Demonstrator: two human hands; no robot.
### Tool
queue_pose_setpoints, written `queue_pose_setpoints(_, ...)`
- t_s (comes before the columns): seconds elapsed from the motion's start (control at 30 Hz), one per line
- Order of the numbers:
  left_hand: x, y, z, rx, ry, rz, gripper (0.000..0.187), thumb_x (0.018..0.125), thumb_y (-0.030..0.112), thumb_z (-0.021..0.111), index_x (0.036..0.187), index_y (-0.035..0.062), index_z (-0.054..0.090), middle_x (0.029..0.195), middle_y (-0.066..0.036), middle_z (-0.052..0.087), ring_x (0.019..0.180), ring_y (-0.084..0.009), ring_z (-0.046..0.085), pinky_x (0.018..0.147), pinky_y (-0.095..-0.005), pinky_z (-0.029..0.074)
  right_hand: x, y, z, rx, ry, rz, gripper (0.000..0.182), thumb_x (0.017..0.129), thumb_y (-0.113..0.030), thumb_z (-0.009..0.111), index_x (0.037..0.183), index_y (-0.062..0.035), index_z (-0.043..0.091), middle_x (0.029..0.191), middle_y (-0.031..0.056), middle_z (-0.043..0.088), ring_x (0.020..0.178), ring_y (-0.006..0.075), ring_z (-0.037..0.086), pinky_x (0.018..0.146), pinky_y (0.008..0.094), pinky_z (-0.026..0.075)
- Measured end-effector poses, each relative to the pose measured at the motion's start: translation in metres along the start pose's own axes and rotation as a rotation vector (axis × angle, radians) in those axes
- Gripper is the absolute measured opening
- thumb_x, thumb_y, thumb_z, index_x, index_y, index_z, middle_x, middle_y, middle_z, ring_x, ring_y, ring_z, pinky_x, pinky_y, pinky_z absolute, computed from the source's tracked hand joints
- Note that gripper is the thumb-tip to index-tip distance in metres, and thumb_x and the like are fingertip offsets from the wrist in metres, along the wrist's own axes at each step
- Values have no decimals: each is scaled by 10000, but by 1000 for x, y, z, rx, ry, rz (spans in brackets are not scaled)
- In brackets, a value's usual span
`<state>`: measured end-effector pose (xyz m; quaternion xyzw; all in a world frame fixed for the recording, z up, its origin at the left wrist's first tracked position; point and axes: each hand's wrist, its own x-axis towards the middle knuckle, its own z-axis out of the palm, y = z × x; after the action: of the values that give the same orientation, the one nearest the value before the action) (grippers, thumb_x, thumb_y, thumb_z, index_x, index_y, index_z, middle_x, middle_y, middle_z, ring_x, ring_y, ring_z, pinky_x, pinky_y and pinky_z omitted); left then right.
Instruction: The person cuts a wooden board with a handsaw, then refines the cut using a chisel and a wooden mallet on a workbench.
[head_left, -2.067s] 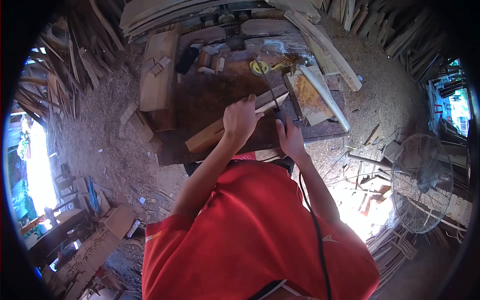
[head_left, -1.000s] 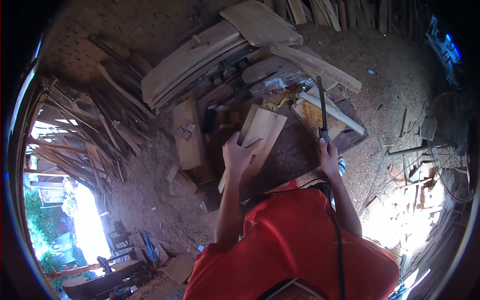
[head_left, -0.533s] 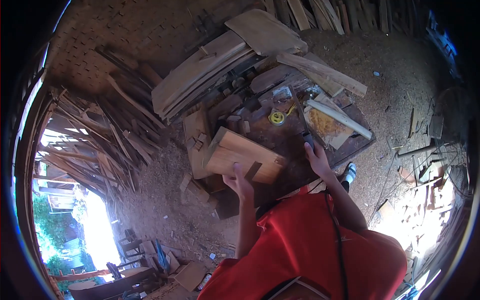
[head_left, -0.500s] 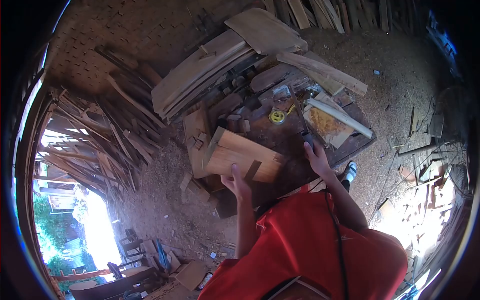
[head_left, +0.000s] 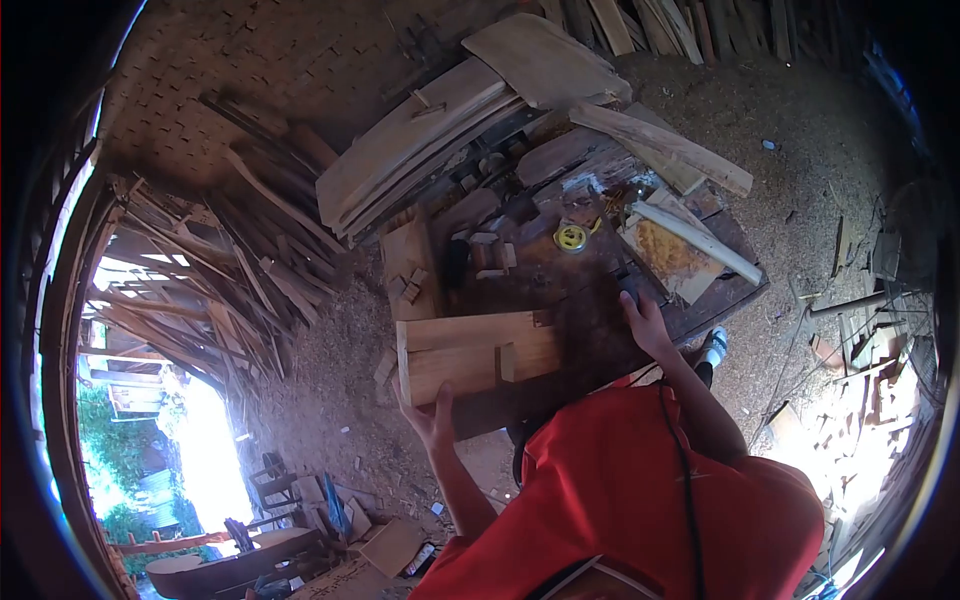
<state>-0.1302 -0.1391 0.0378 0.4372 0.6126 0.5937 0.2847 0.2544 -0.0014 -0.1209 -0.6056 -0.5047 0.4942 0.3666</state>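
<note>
My left hand point(head_left: 432, 428) grips a light wooden board point(head_left: 455, 360) by its left end, the thumb on its face and the fingers behind the edge. A short wooden block point(head_left: 507, 363) stands out from the board's face near the lower edge. To the right, my right hand point(head_left: 648, 325) is closed round the dark handle point(head_left: 627, 284) of a tool; its far part is hard to make out against the dark bench. A yellow tape measure point(head_left: 570, 237) lies on the bench beyond the board.
The dark workbench point(head_left: 585, 290) carries small wood offcuts point(head_left: 488, 255), a pale strip point(head_left: 697, 240) and a stained panel point(head_left: 672, 250). Large planks point(head_left: 420, 130) are stacked along its far side. Scrap lumber point(head_left: 200, 290) is heaped at the left. A black cord point(head_left: 682, 455) hangs over the red clothing.
The board has turned so its long edge lies nearly level, and my left hand has shifted to its left end. The dark-handled tool's long narrow blade, visible earlier, no longer shows clearly.
</note>
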Motion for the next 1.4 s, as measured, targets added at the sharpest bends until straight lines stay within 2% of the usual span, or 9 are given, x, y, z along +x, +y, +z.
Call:
queue_pose_setpoints(0.1, 7, 22, -6, 15, -71, -84, 780, 913, 203, 825, 1548, -33, 438, 1483, -190, 524, 1385, -270, 505, 1130, -430, 449, -1, -4, 5, -32, 62, -128, 435, 1127, -415, 561, 1010, -1, 626, 701, 22, 568, 666, 124, 544, 623, 338, 445)
queue_pose_setpoints(0.2, 14, -2, -24, -65, 57, -158, 780, 968, 286, 787, 1579, -35, 423, 1500, -198, 545, 1437, -288, 480, 1169, -441, 419, 0, -5, -1, -101, -13, 1, 491, 1106, -436, 572, 1183, 46, 629, 875, 244, 710, 850, 392, 715, 786, 468, 522)
queue_pose_setpoints(0.3, 53, -16, -59, -412, -105, -274, 774, 1012, 379, 733, 1585, -43, 428, 1524, -203, 549, 1463, -300, 467, 1201, -435, 386, 3, -4, 2, -57, -2, -17, 496, 1105, -437, 574, 1201, 46, 634, 879, 247, 709, 854, 383, 719, 788, 462, 525)
queue_pose_setpoints(0.43, 97, 23, -49, 103, -128, -355, 682, 1011, 358, 746, 1514, -47, 525, 1444, -183, 629, 1354, -241, 577, 1141, -378, 444, -1, -12, 0, -53, 11, -58, 494, 1104, -434, 577, 1223, 41, 638, 837, 230, 697, 807, 347, 713, 771, 463, 524)
queue_pose_setpoints(0.53, 127, 73, -18, 589, -576, -218, 478, 956, 253, 820, 1308, -43, 685, 1202, -141, 750, 1107, -173, 696, 958, -338, 545, 4, -1, 3, -19, 21, -90, 482, 1107, -420, 578, 1250, 36, 637, 815, 217, 690, 795, 320, 715, 768, 458, 526)
queue_pose_setpoints(0.63, 122, 64, 2, 397, -390, -137, 310, 904, 170, 862, 1107, -35, 750, 988, -75, 784, 899, -112, 708, 798, -301, 564, 2, -11, -2, -59, -23, -12, 468, 1110, -402, 578, 1279, 31, 630, 837, 217, 699, 822, 312, 724, 788, 447, 531)
queue_pose_setpoints(1.0, -8, 65, 0, 345, -81, 55, 330, 824, 204, 893, 1021, -8, 735, 813, -47, 688, 761, -82, 609, 682, -315, 521, 3, 1, 3, -55, 49, -196, 462, 1114, -389, 577, 1229, 56, 624, 917, 224, 723, 834, 326, 721, 796, 445, 532)
queue_pose_setpoints(1.2, -48, 8, 24, 468, 143, 216, 468, 742, 348, 953, 956, 14, 705, 798, -118, 706, 706, -240, 706, 650, -388, 541, 11, 24, 9, 277, -22, -10, 391, 1118, -392, 590, 974, -28, 594, 747, 14, 574, 644, 103, 535, 593, 323, 430)
queue_pose_setpoints(1.4, -63, -60, 91, 442, 115, 207, 478, 820, 315, 925, 1117, 18, 697, 886, -143, 754, 827, -269, 760, 729, -402, 576, 3, 9, 4, 229, 9, 27, 325, 1125, -366, 587, 970, -81, 588, 730, -46, 512, 616, 61, 464, 550, 285, 374)
